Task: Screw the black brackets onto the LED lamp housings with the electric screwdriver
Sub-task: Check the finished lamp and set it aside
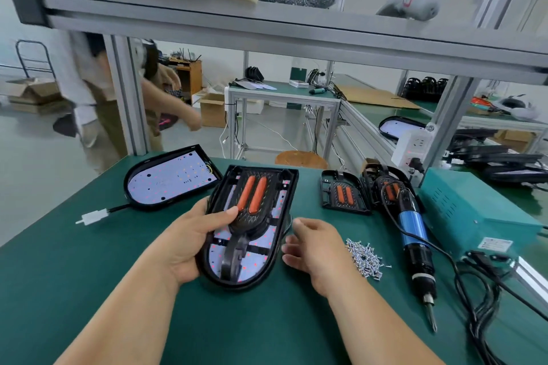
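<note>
My left hand [189,238] grips the left edge of an LED lamp housing [275,243], thumb pressing on the black bracket [252,216] with two orange cells that lies inside it. The housing is tilted up off the green mat. Just right of the housing my right hand [314,246] hovers with loosely curled fingers, holding nothing. The blue and black electric screwdriver [415,237] lies on the mat at the right, tip toward me. A pile of small silver screws [366,258] sits between my right hand and the screwdriver.
A second housing [169,181] with bare LED board lies at the back left, its white plug [92,217] trailing. Two more brackets [344,194] lie at the back right. A teal power box [474,210] and black cables [480,305] fill the right. A person stands beyond the bench.
</note>
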A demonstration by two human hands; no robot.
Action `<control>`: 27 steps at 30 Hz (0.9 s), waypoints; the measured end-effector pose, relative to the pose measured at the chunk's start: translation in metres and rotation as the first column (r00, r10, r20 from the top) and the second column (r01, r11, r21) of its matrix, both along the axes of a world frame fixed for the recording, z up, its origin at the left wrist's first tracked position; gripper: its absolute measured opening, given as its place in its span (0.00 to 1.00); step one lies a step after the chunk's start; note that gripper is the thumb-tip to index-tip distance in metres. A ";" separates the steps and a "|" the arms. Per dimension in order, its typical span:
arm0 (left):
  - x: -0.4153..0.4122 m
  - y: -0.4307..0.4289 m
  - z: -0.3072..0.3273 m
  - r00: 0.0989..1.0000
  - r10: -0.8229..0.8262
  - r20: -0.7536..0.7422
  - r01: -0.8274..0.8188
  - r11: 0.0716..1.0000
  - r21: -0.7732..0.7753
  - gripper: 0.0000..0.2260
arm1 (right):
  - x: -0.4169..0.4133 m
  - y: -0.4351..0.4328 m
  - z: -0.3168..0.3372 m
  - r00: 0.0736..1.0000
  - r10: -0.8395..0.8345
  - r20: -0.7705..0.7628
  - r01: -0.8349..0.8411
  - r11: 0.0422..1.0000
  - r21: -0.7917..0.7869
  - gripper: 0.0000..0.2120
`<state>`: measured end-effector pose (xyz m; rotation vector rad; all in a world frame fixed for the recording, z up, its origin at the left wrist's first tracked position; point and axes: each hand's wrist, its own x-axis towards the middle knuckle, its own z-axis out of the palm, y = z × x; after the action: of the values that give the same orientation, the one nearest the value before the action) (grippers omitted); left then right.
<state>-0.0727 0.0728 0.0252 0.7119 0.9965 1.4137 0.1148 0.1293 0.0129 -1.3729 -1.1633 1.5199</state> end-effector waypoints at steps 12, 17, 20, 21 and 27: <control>0.003 -0.009 0.006 0.955 -0.242 -0.169 0.258 0.963 0.076 0.29 | -0.001 0.001 0.013 0.886 -0.112 -0.449 0.101 0.994 -0.049 0.15; 0.001 -0.012 0.016 0.929 -0.267 -0.256 0.299 0.949 0.096 0.30 | 0.011 -0.004 0.016 0.860 0.048 -0.507 0.014 0.993 0.118 0.42; -0.001 -0.015 0.021 0.918 -0.259 -0.299 0.303 0.947 0.108 0.32 | 0.015 -0.007 0.020 0.874 0.129 -0.469 -0.051 0.983 0.174 0.44; -0.002 -0.016 0.022 0.911 -0.273 -0.311 0.317 0.943 0.100 0.32 | 0.015 -0.009 0.022 0.874 0.127 -0.468 -0.052 0.984 0.170 0.42; 0.002 -0.019 0.022 0.808 -0.395 -0.438 0.434 0.901 -0.012 0.28 | 0.015 -0.012 0.029 0.758 0.092 -0.646 -0.002 0.990 0.140 0.28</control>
<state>-0.0710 0.0542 0.0475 1.2691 1.0347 0.9307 0.1300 0.1177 0.0417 -0.6192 -0.8242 1.7235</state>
